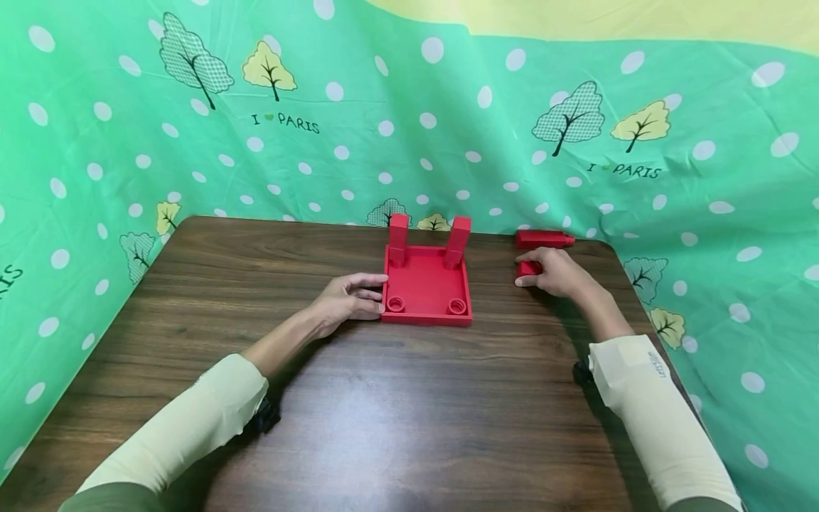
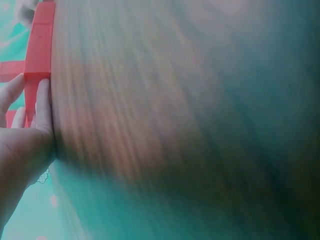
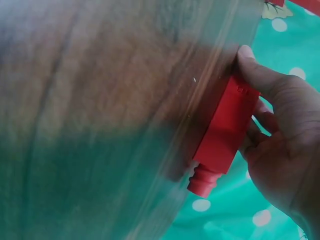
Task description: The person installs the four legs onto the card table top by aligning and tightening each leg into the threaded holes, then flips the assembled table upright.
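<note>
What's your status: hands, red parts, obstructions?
Left hand touching tray. Right hand gripping leg; another leg just beyond. Two upright legs in tray, near sockets unfilled. Nothing visible between right hand and tray.

- red tray (image 1: 425, 284): looks like hard plastic, smooth, pretty matt
- two posts (image 1: 398, 231) at the tray's far corners: same plastic look, smooth flat faces
- round sockets (image 1: 457, 306) in the tray's near corners: plastic, ridged inside
- loose leg (image 3: 222, 125) right of the tray: smooth plastic, ridged screw end
- table (image 1: 384, 412) under the tray: wood or wood-look, dark grain, glossy sheen in front
- curtain (image 1: 409, 135) behind the tray: printed cloth, kinda rumpled
- pale sleeves (image 1: 185, 419) nearer than the tray: matt, creased cloth
</note>
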The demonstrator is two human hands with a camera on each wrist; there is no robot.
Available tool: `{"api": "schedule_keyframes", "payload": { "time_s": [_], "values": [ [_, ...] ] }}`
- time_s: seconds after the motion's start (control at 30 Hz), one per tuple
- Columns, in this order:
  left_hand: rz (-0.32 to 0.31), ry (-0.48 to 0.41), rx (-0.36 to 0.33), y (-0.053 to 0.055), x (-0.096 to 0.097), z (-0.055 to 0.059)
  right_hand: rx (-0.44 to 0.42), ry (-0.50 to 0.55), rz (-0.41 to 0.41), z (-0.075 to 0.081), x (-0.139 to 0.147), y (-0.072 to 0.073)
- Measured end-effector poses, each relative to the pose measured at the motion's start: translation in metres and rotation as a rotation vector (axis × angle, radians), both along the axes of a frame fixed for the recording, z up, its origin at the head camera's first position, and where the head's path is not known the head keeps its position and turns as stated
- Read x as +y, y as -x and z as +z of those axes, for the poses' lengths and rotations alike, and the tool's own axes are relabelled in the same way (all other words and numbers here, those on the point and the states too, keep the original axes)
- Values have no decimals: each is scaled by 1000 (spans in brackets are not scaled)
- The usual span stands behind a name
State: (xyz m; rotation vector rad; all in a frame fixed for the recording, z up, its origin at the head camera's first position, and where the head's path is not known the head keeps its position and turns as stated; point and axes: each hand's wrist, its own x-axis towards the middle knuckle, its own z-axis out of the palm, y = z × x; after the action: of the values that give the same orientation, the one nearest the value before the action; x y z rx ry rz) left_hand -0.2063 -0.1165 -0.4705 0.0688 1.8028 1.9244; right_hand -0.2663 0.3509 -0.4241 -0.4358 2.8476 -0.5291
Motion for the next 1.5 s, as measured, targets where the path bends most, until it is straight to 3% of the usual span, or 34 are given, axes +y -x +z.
{"api": "schedule_keyframes", "payload": {
  "time_s": [0.3, 0.63, 0.8, 1.03, 1.27, 1.5],
  "values": [
    [7, -8, 3, 1, 1, 1, 118, 12, -18, 7, -5, -10],
    [21, -8, 7, -1, 3, 0, 167, 165, -84, 23, -21, -29],
    [37, 4, 6, -1, 5, 0, 237, 257, -94, 27, -30, -38],
    [50, -1, 15, -2, 5, 1, 358, 453, -131, 30, -44, -47],
    [47, -13, 23, -3, 5, 2, 317, 758, -171, 29, -59, -53],
    [31, 22, 63, -7, 3, 6, 282, 932, -156, 24, -72, -54]
  ]
}}
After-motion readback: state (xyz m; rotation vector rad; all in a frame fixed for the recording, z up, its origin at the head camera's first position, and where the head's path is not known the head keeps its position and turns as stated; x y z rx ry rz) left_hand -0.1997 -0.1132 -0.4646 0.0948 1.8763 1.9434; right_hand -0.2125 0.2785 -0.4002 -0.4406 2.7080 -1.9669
